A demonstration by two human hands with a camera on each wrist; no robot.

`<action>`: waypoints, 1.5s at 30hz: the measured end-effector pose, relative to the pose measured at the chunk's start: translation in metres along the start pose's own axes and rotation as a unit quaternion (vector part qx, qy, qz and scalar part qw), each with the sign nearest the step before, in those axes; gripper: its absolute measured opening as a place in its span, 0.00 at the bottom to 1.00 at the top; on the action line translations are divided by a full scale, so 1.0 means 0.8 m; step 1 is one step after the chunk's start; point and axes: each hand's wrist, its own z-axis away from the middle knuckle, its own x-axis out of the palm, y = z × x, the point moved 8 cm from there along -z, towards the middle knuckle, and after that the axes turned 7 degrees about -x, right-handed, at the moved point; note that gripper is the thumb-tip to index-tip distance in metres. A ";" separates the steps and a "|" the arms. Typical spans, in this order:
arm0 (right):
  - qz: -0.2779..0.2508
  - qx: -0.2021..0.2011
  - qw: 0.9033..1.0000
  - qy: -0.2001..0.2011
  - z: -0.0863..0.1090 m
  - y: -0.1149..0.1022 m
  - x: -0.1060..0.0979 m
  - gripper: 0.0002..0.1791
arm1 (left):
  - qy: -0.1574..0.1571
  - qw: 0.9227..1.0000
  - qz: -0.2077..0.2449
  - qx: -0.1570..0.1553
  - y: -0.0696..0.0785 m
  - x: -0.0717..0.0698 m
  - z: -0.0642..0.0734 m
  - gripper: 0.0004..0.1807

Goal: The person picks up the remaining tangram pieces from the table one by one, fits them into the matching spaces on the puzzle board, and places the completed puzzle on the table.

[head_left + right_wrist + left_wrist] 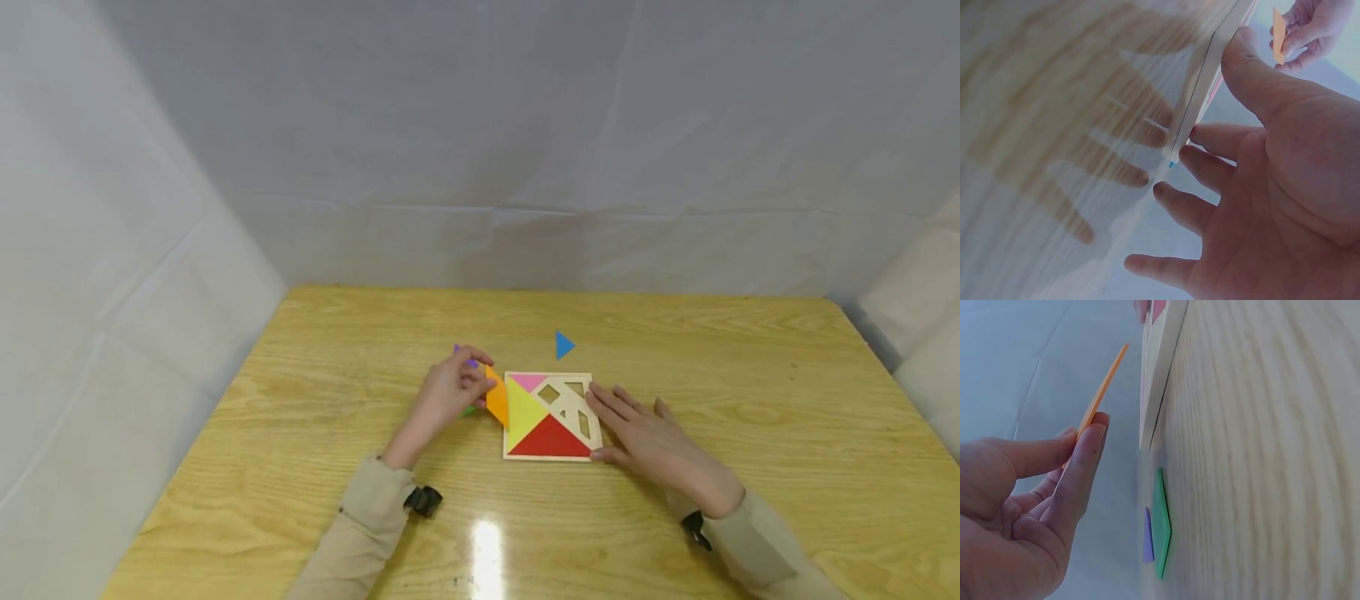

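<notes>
My left hand (444,393) pinches an orange parallelogram tangram piece (496,398) between thumb and fingers, tilted at the left edge of the wooden puzzle tray (551,458). In the left wrist view that orange piece (1105,384) is raised off the table. A yellow triangle (522,412), a red triangle (550,438) and a pink piece (528,382) lie in the tray, whose right part shows cut-out holes. With fingers spread, my right hand (652,442) rests at the tray's right edge; in the right wrist view its thumb and fingertips meet the tray's side (1200,94).
A blue triangle (564,345) lies on the wooden table (360,350) beyond the tray. Left of the tray, a green piece (1160,525) and a purple piece (1148,536) lie close together, partly hidden by my left hand in the head view. Pale sheeting (525,150) hangs behind the table.
</notes>
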 end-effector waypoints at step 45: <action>0.007 -0.001 1.000 -0.004 0.000 0.001 0.000 0.42 | -0.073 0.997 0.004 0.022 0.041 0.110 -0.020 0.12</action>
